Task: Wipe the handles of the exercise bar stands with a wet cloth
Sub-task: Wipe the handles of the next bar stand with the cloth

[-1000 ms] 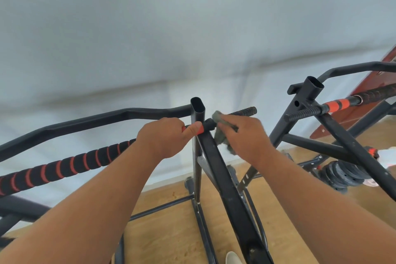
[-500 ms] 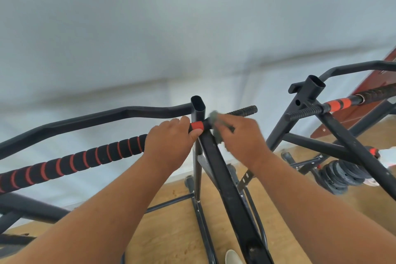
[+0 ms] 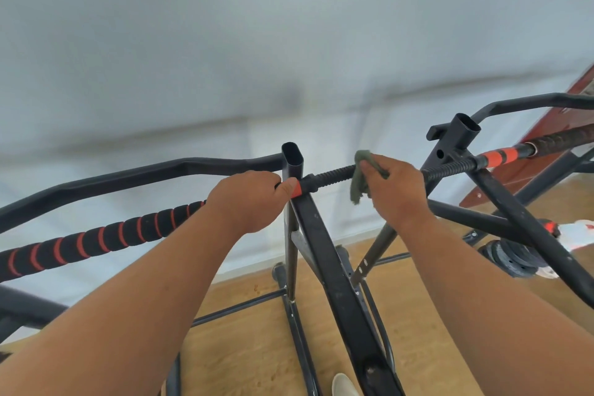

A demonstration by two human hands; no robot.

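A black metal bar stand [image 3: 324, 254] stands in front of me. Its long foam handle [image 3: 106, 239], black with red rings, runs off to the left. A short ribbed black handle [image 3: 334, 175] sticks out to the right past a red band. My left hand [image 3: 247, 199] grips the inner end of the foam handle, thumb against the red band. My right hand [image 3: 397, 193] holds a grey-green cloth [image 3: 361, 180] wrapped over the outer part of the ribbed handle. A second stand [image 3: 463, 138] at the right carries its own ribbed handle [image 3: 450, 169] with a red section.
A pale wall fills the background. The floor [image 3: 257, 347] is light wood. Black weight plates [image 3: 511, 259] lie on the floor at the right, beside a white and red object [image 3: 578, 233]. A dark red board [image 3: 546, 151] leans at the far right. A shoe tip [image 3: 344, 386] shows below.
My right hand has slid the cloth outward to the right along the ribbed handle, uncovering its inner part. My left hand kept its grip by the red band.
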